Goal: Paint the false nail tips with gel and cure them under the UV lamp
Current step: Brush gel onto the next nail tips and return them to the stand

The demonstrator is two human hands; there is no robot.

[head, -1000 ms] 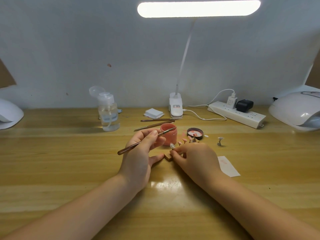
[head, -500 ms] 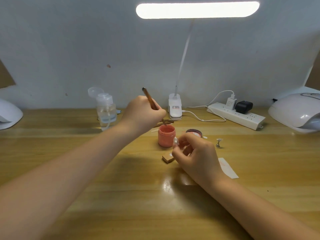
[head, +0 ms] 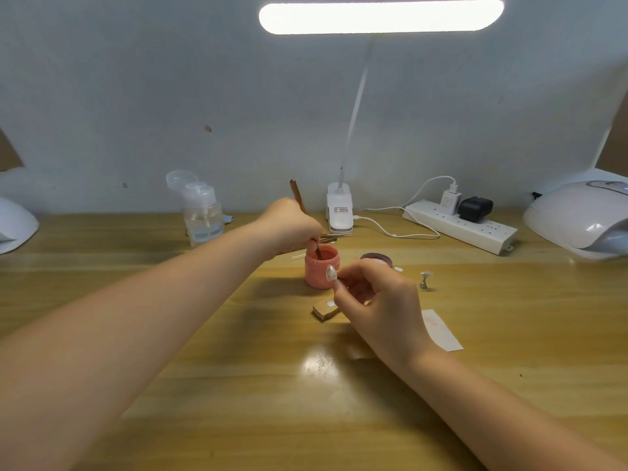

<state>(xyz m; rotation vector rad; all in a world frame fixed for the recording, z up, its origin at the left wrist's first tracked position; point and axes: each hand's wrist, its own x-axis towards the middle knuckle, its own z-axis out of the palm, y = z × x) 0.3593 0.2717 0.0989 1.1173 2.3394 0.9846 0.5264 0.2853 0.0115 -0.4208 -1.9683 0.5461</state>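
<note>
My left hand [head: 289, 226] grips a brown brush [head: 299, 198] held upright, its tip down inside the open pink gel jar [head: 317, 271] at the middle of the wooden table. Just right of the jar, my right hand [head: 377, 300] pinches a small stand carrying a pale false nail tip [head: 331, 272], raised in front of the jar. A wooden holder block [head: 325, 310] lies below the jar, partly hidden by my right hand. One more nail tip on a stand [head: 423, 279] sits to the right. A white UV lamp [head: 577, 219] stands at the far right.
The jar's lid [head: 375, 258] lies behind my right hand. A pump bottle [head: 203, 215], spare brushes [head: 331, 236], a clip desk lamp [head: 339, 212] and a power strip [head: 458, 226] line the back. A paper slip [head: 441, 329] lies right; another white lamp [head: 13, 226] sits far left.
My left hand moved from near the block up to the jar and stood the brush upright, dipping its tip in. My right hand lifted a nail tip stand off the block.
</note>
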